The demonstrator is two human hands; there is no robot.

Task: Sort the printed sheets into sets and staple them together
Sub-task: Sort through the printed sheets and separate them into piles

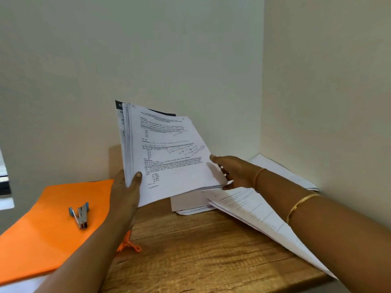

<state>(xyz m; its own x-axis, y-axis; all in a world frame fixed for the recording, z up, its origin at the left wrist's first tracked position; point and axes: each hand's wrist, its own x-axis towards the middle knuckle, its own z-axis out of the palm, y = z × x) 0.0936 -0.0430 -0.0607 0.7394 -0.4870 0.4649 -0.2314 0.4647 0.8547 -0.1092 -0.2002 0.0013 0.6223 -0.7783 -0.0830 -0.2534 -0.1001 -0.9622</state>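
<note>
A thick stack of printed sheets [169,153] is held up, tilted, above the wooden desk [201,246]. My left hand [127,191] grips its lower left edge, thumb on the front page. My right hand [234,172] holds the lower right corner of the stack, thumb on top and fingers underneath. The top page shows printed text with handwritten notes. A small silver and blue stapler [81,214] lies on an orange folder [46,229] at the left, apart from both hands.
More loose sheets [254,210] lie spread on the desk under my right forearm, and another pile [283,172] sits in the right corner by the wall. Walls close off the desk behind and at the right. An orange clip [133,246] pokes out under my left arm.
</note>
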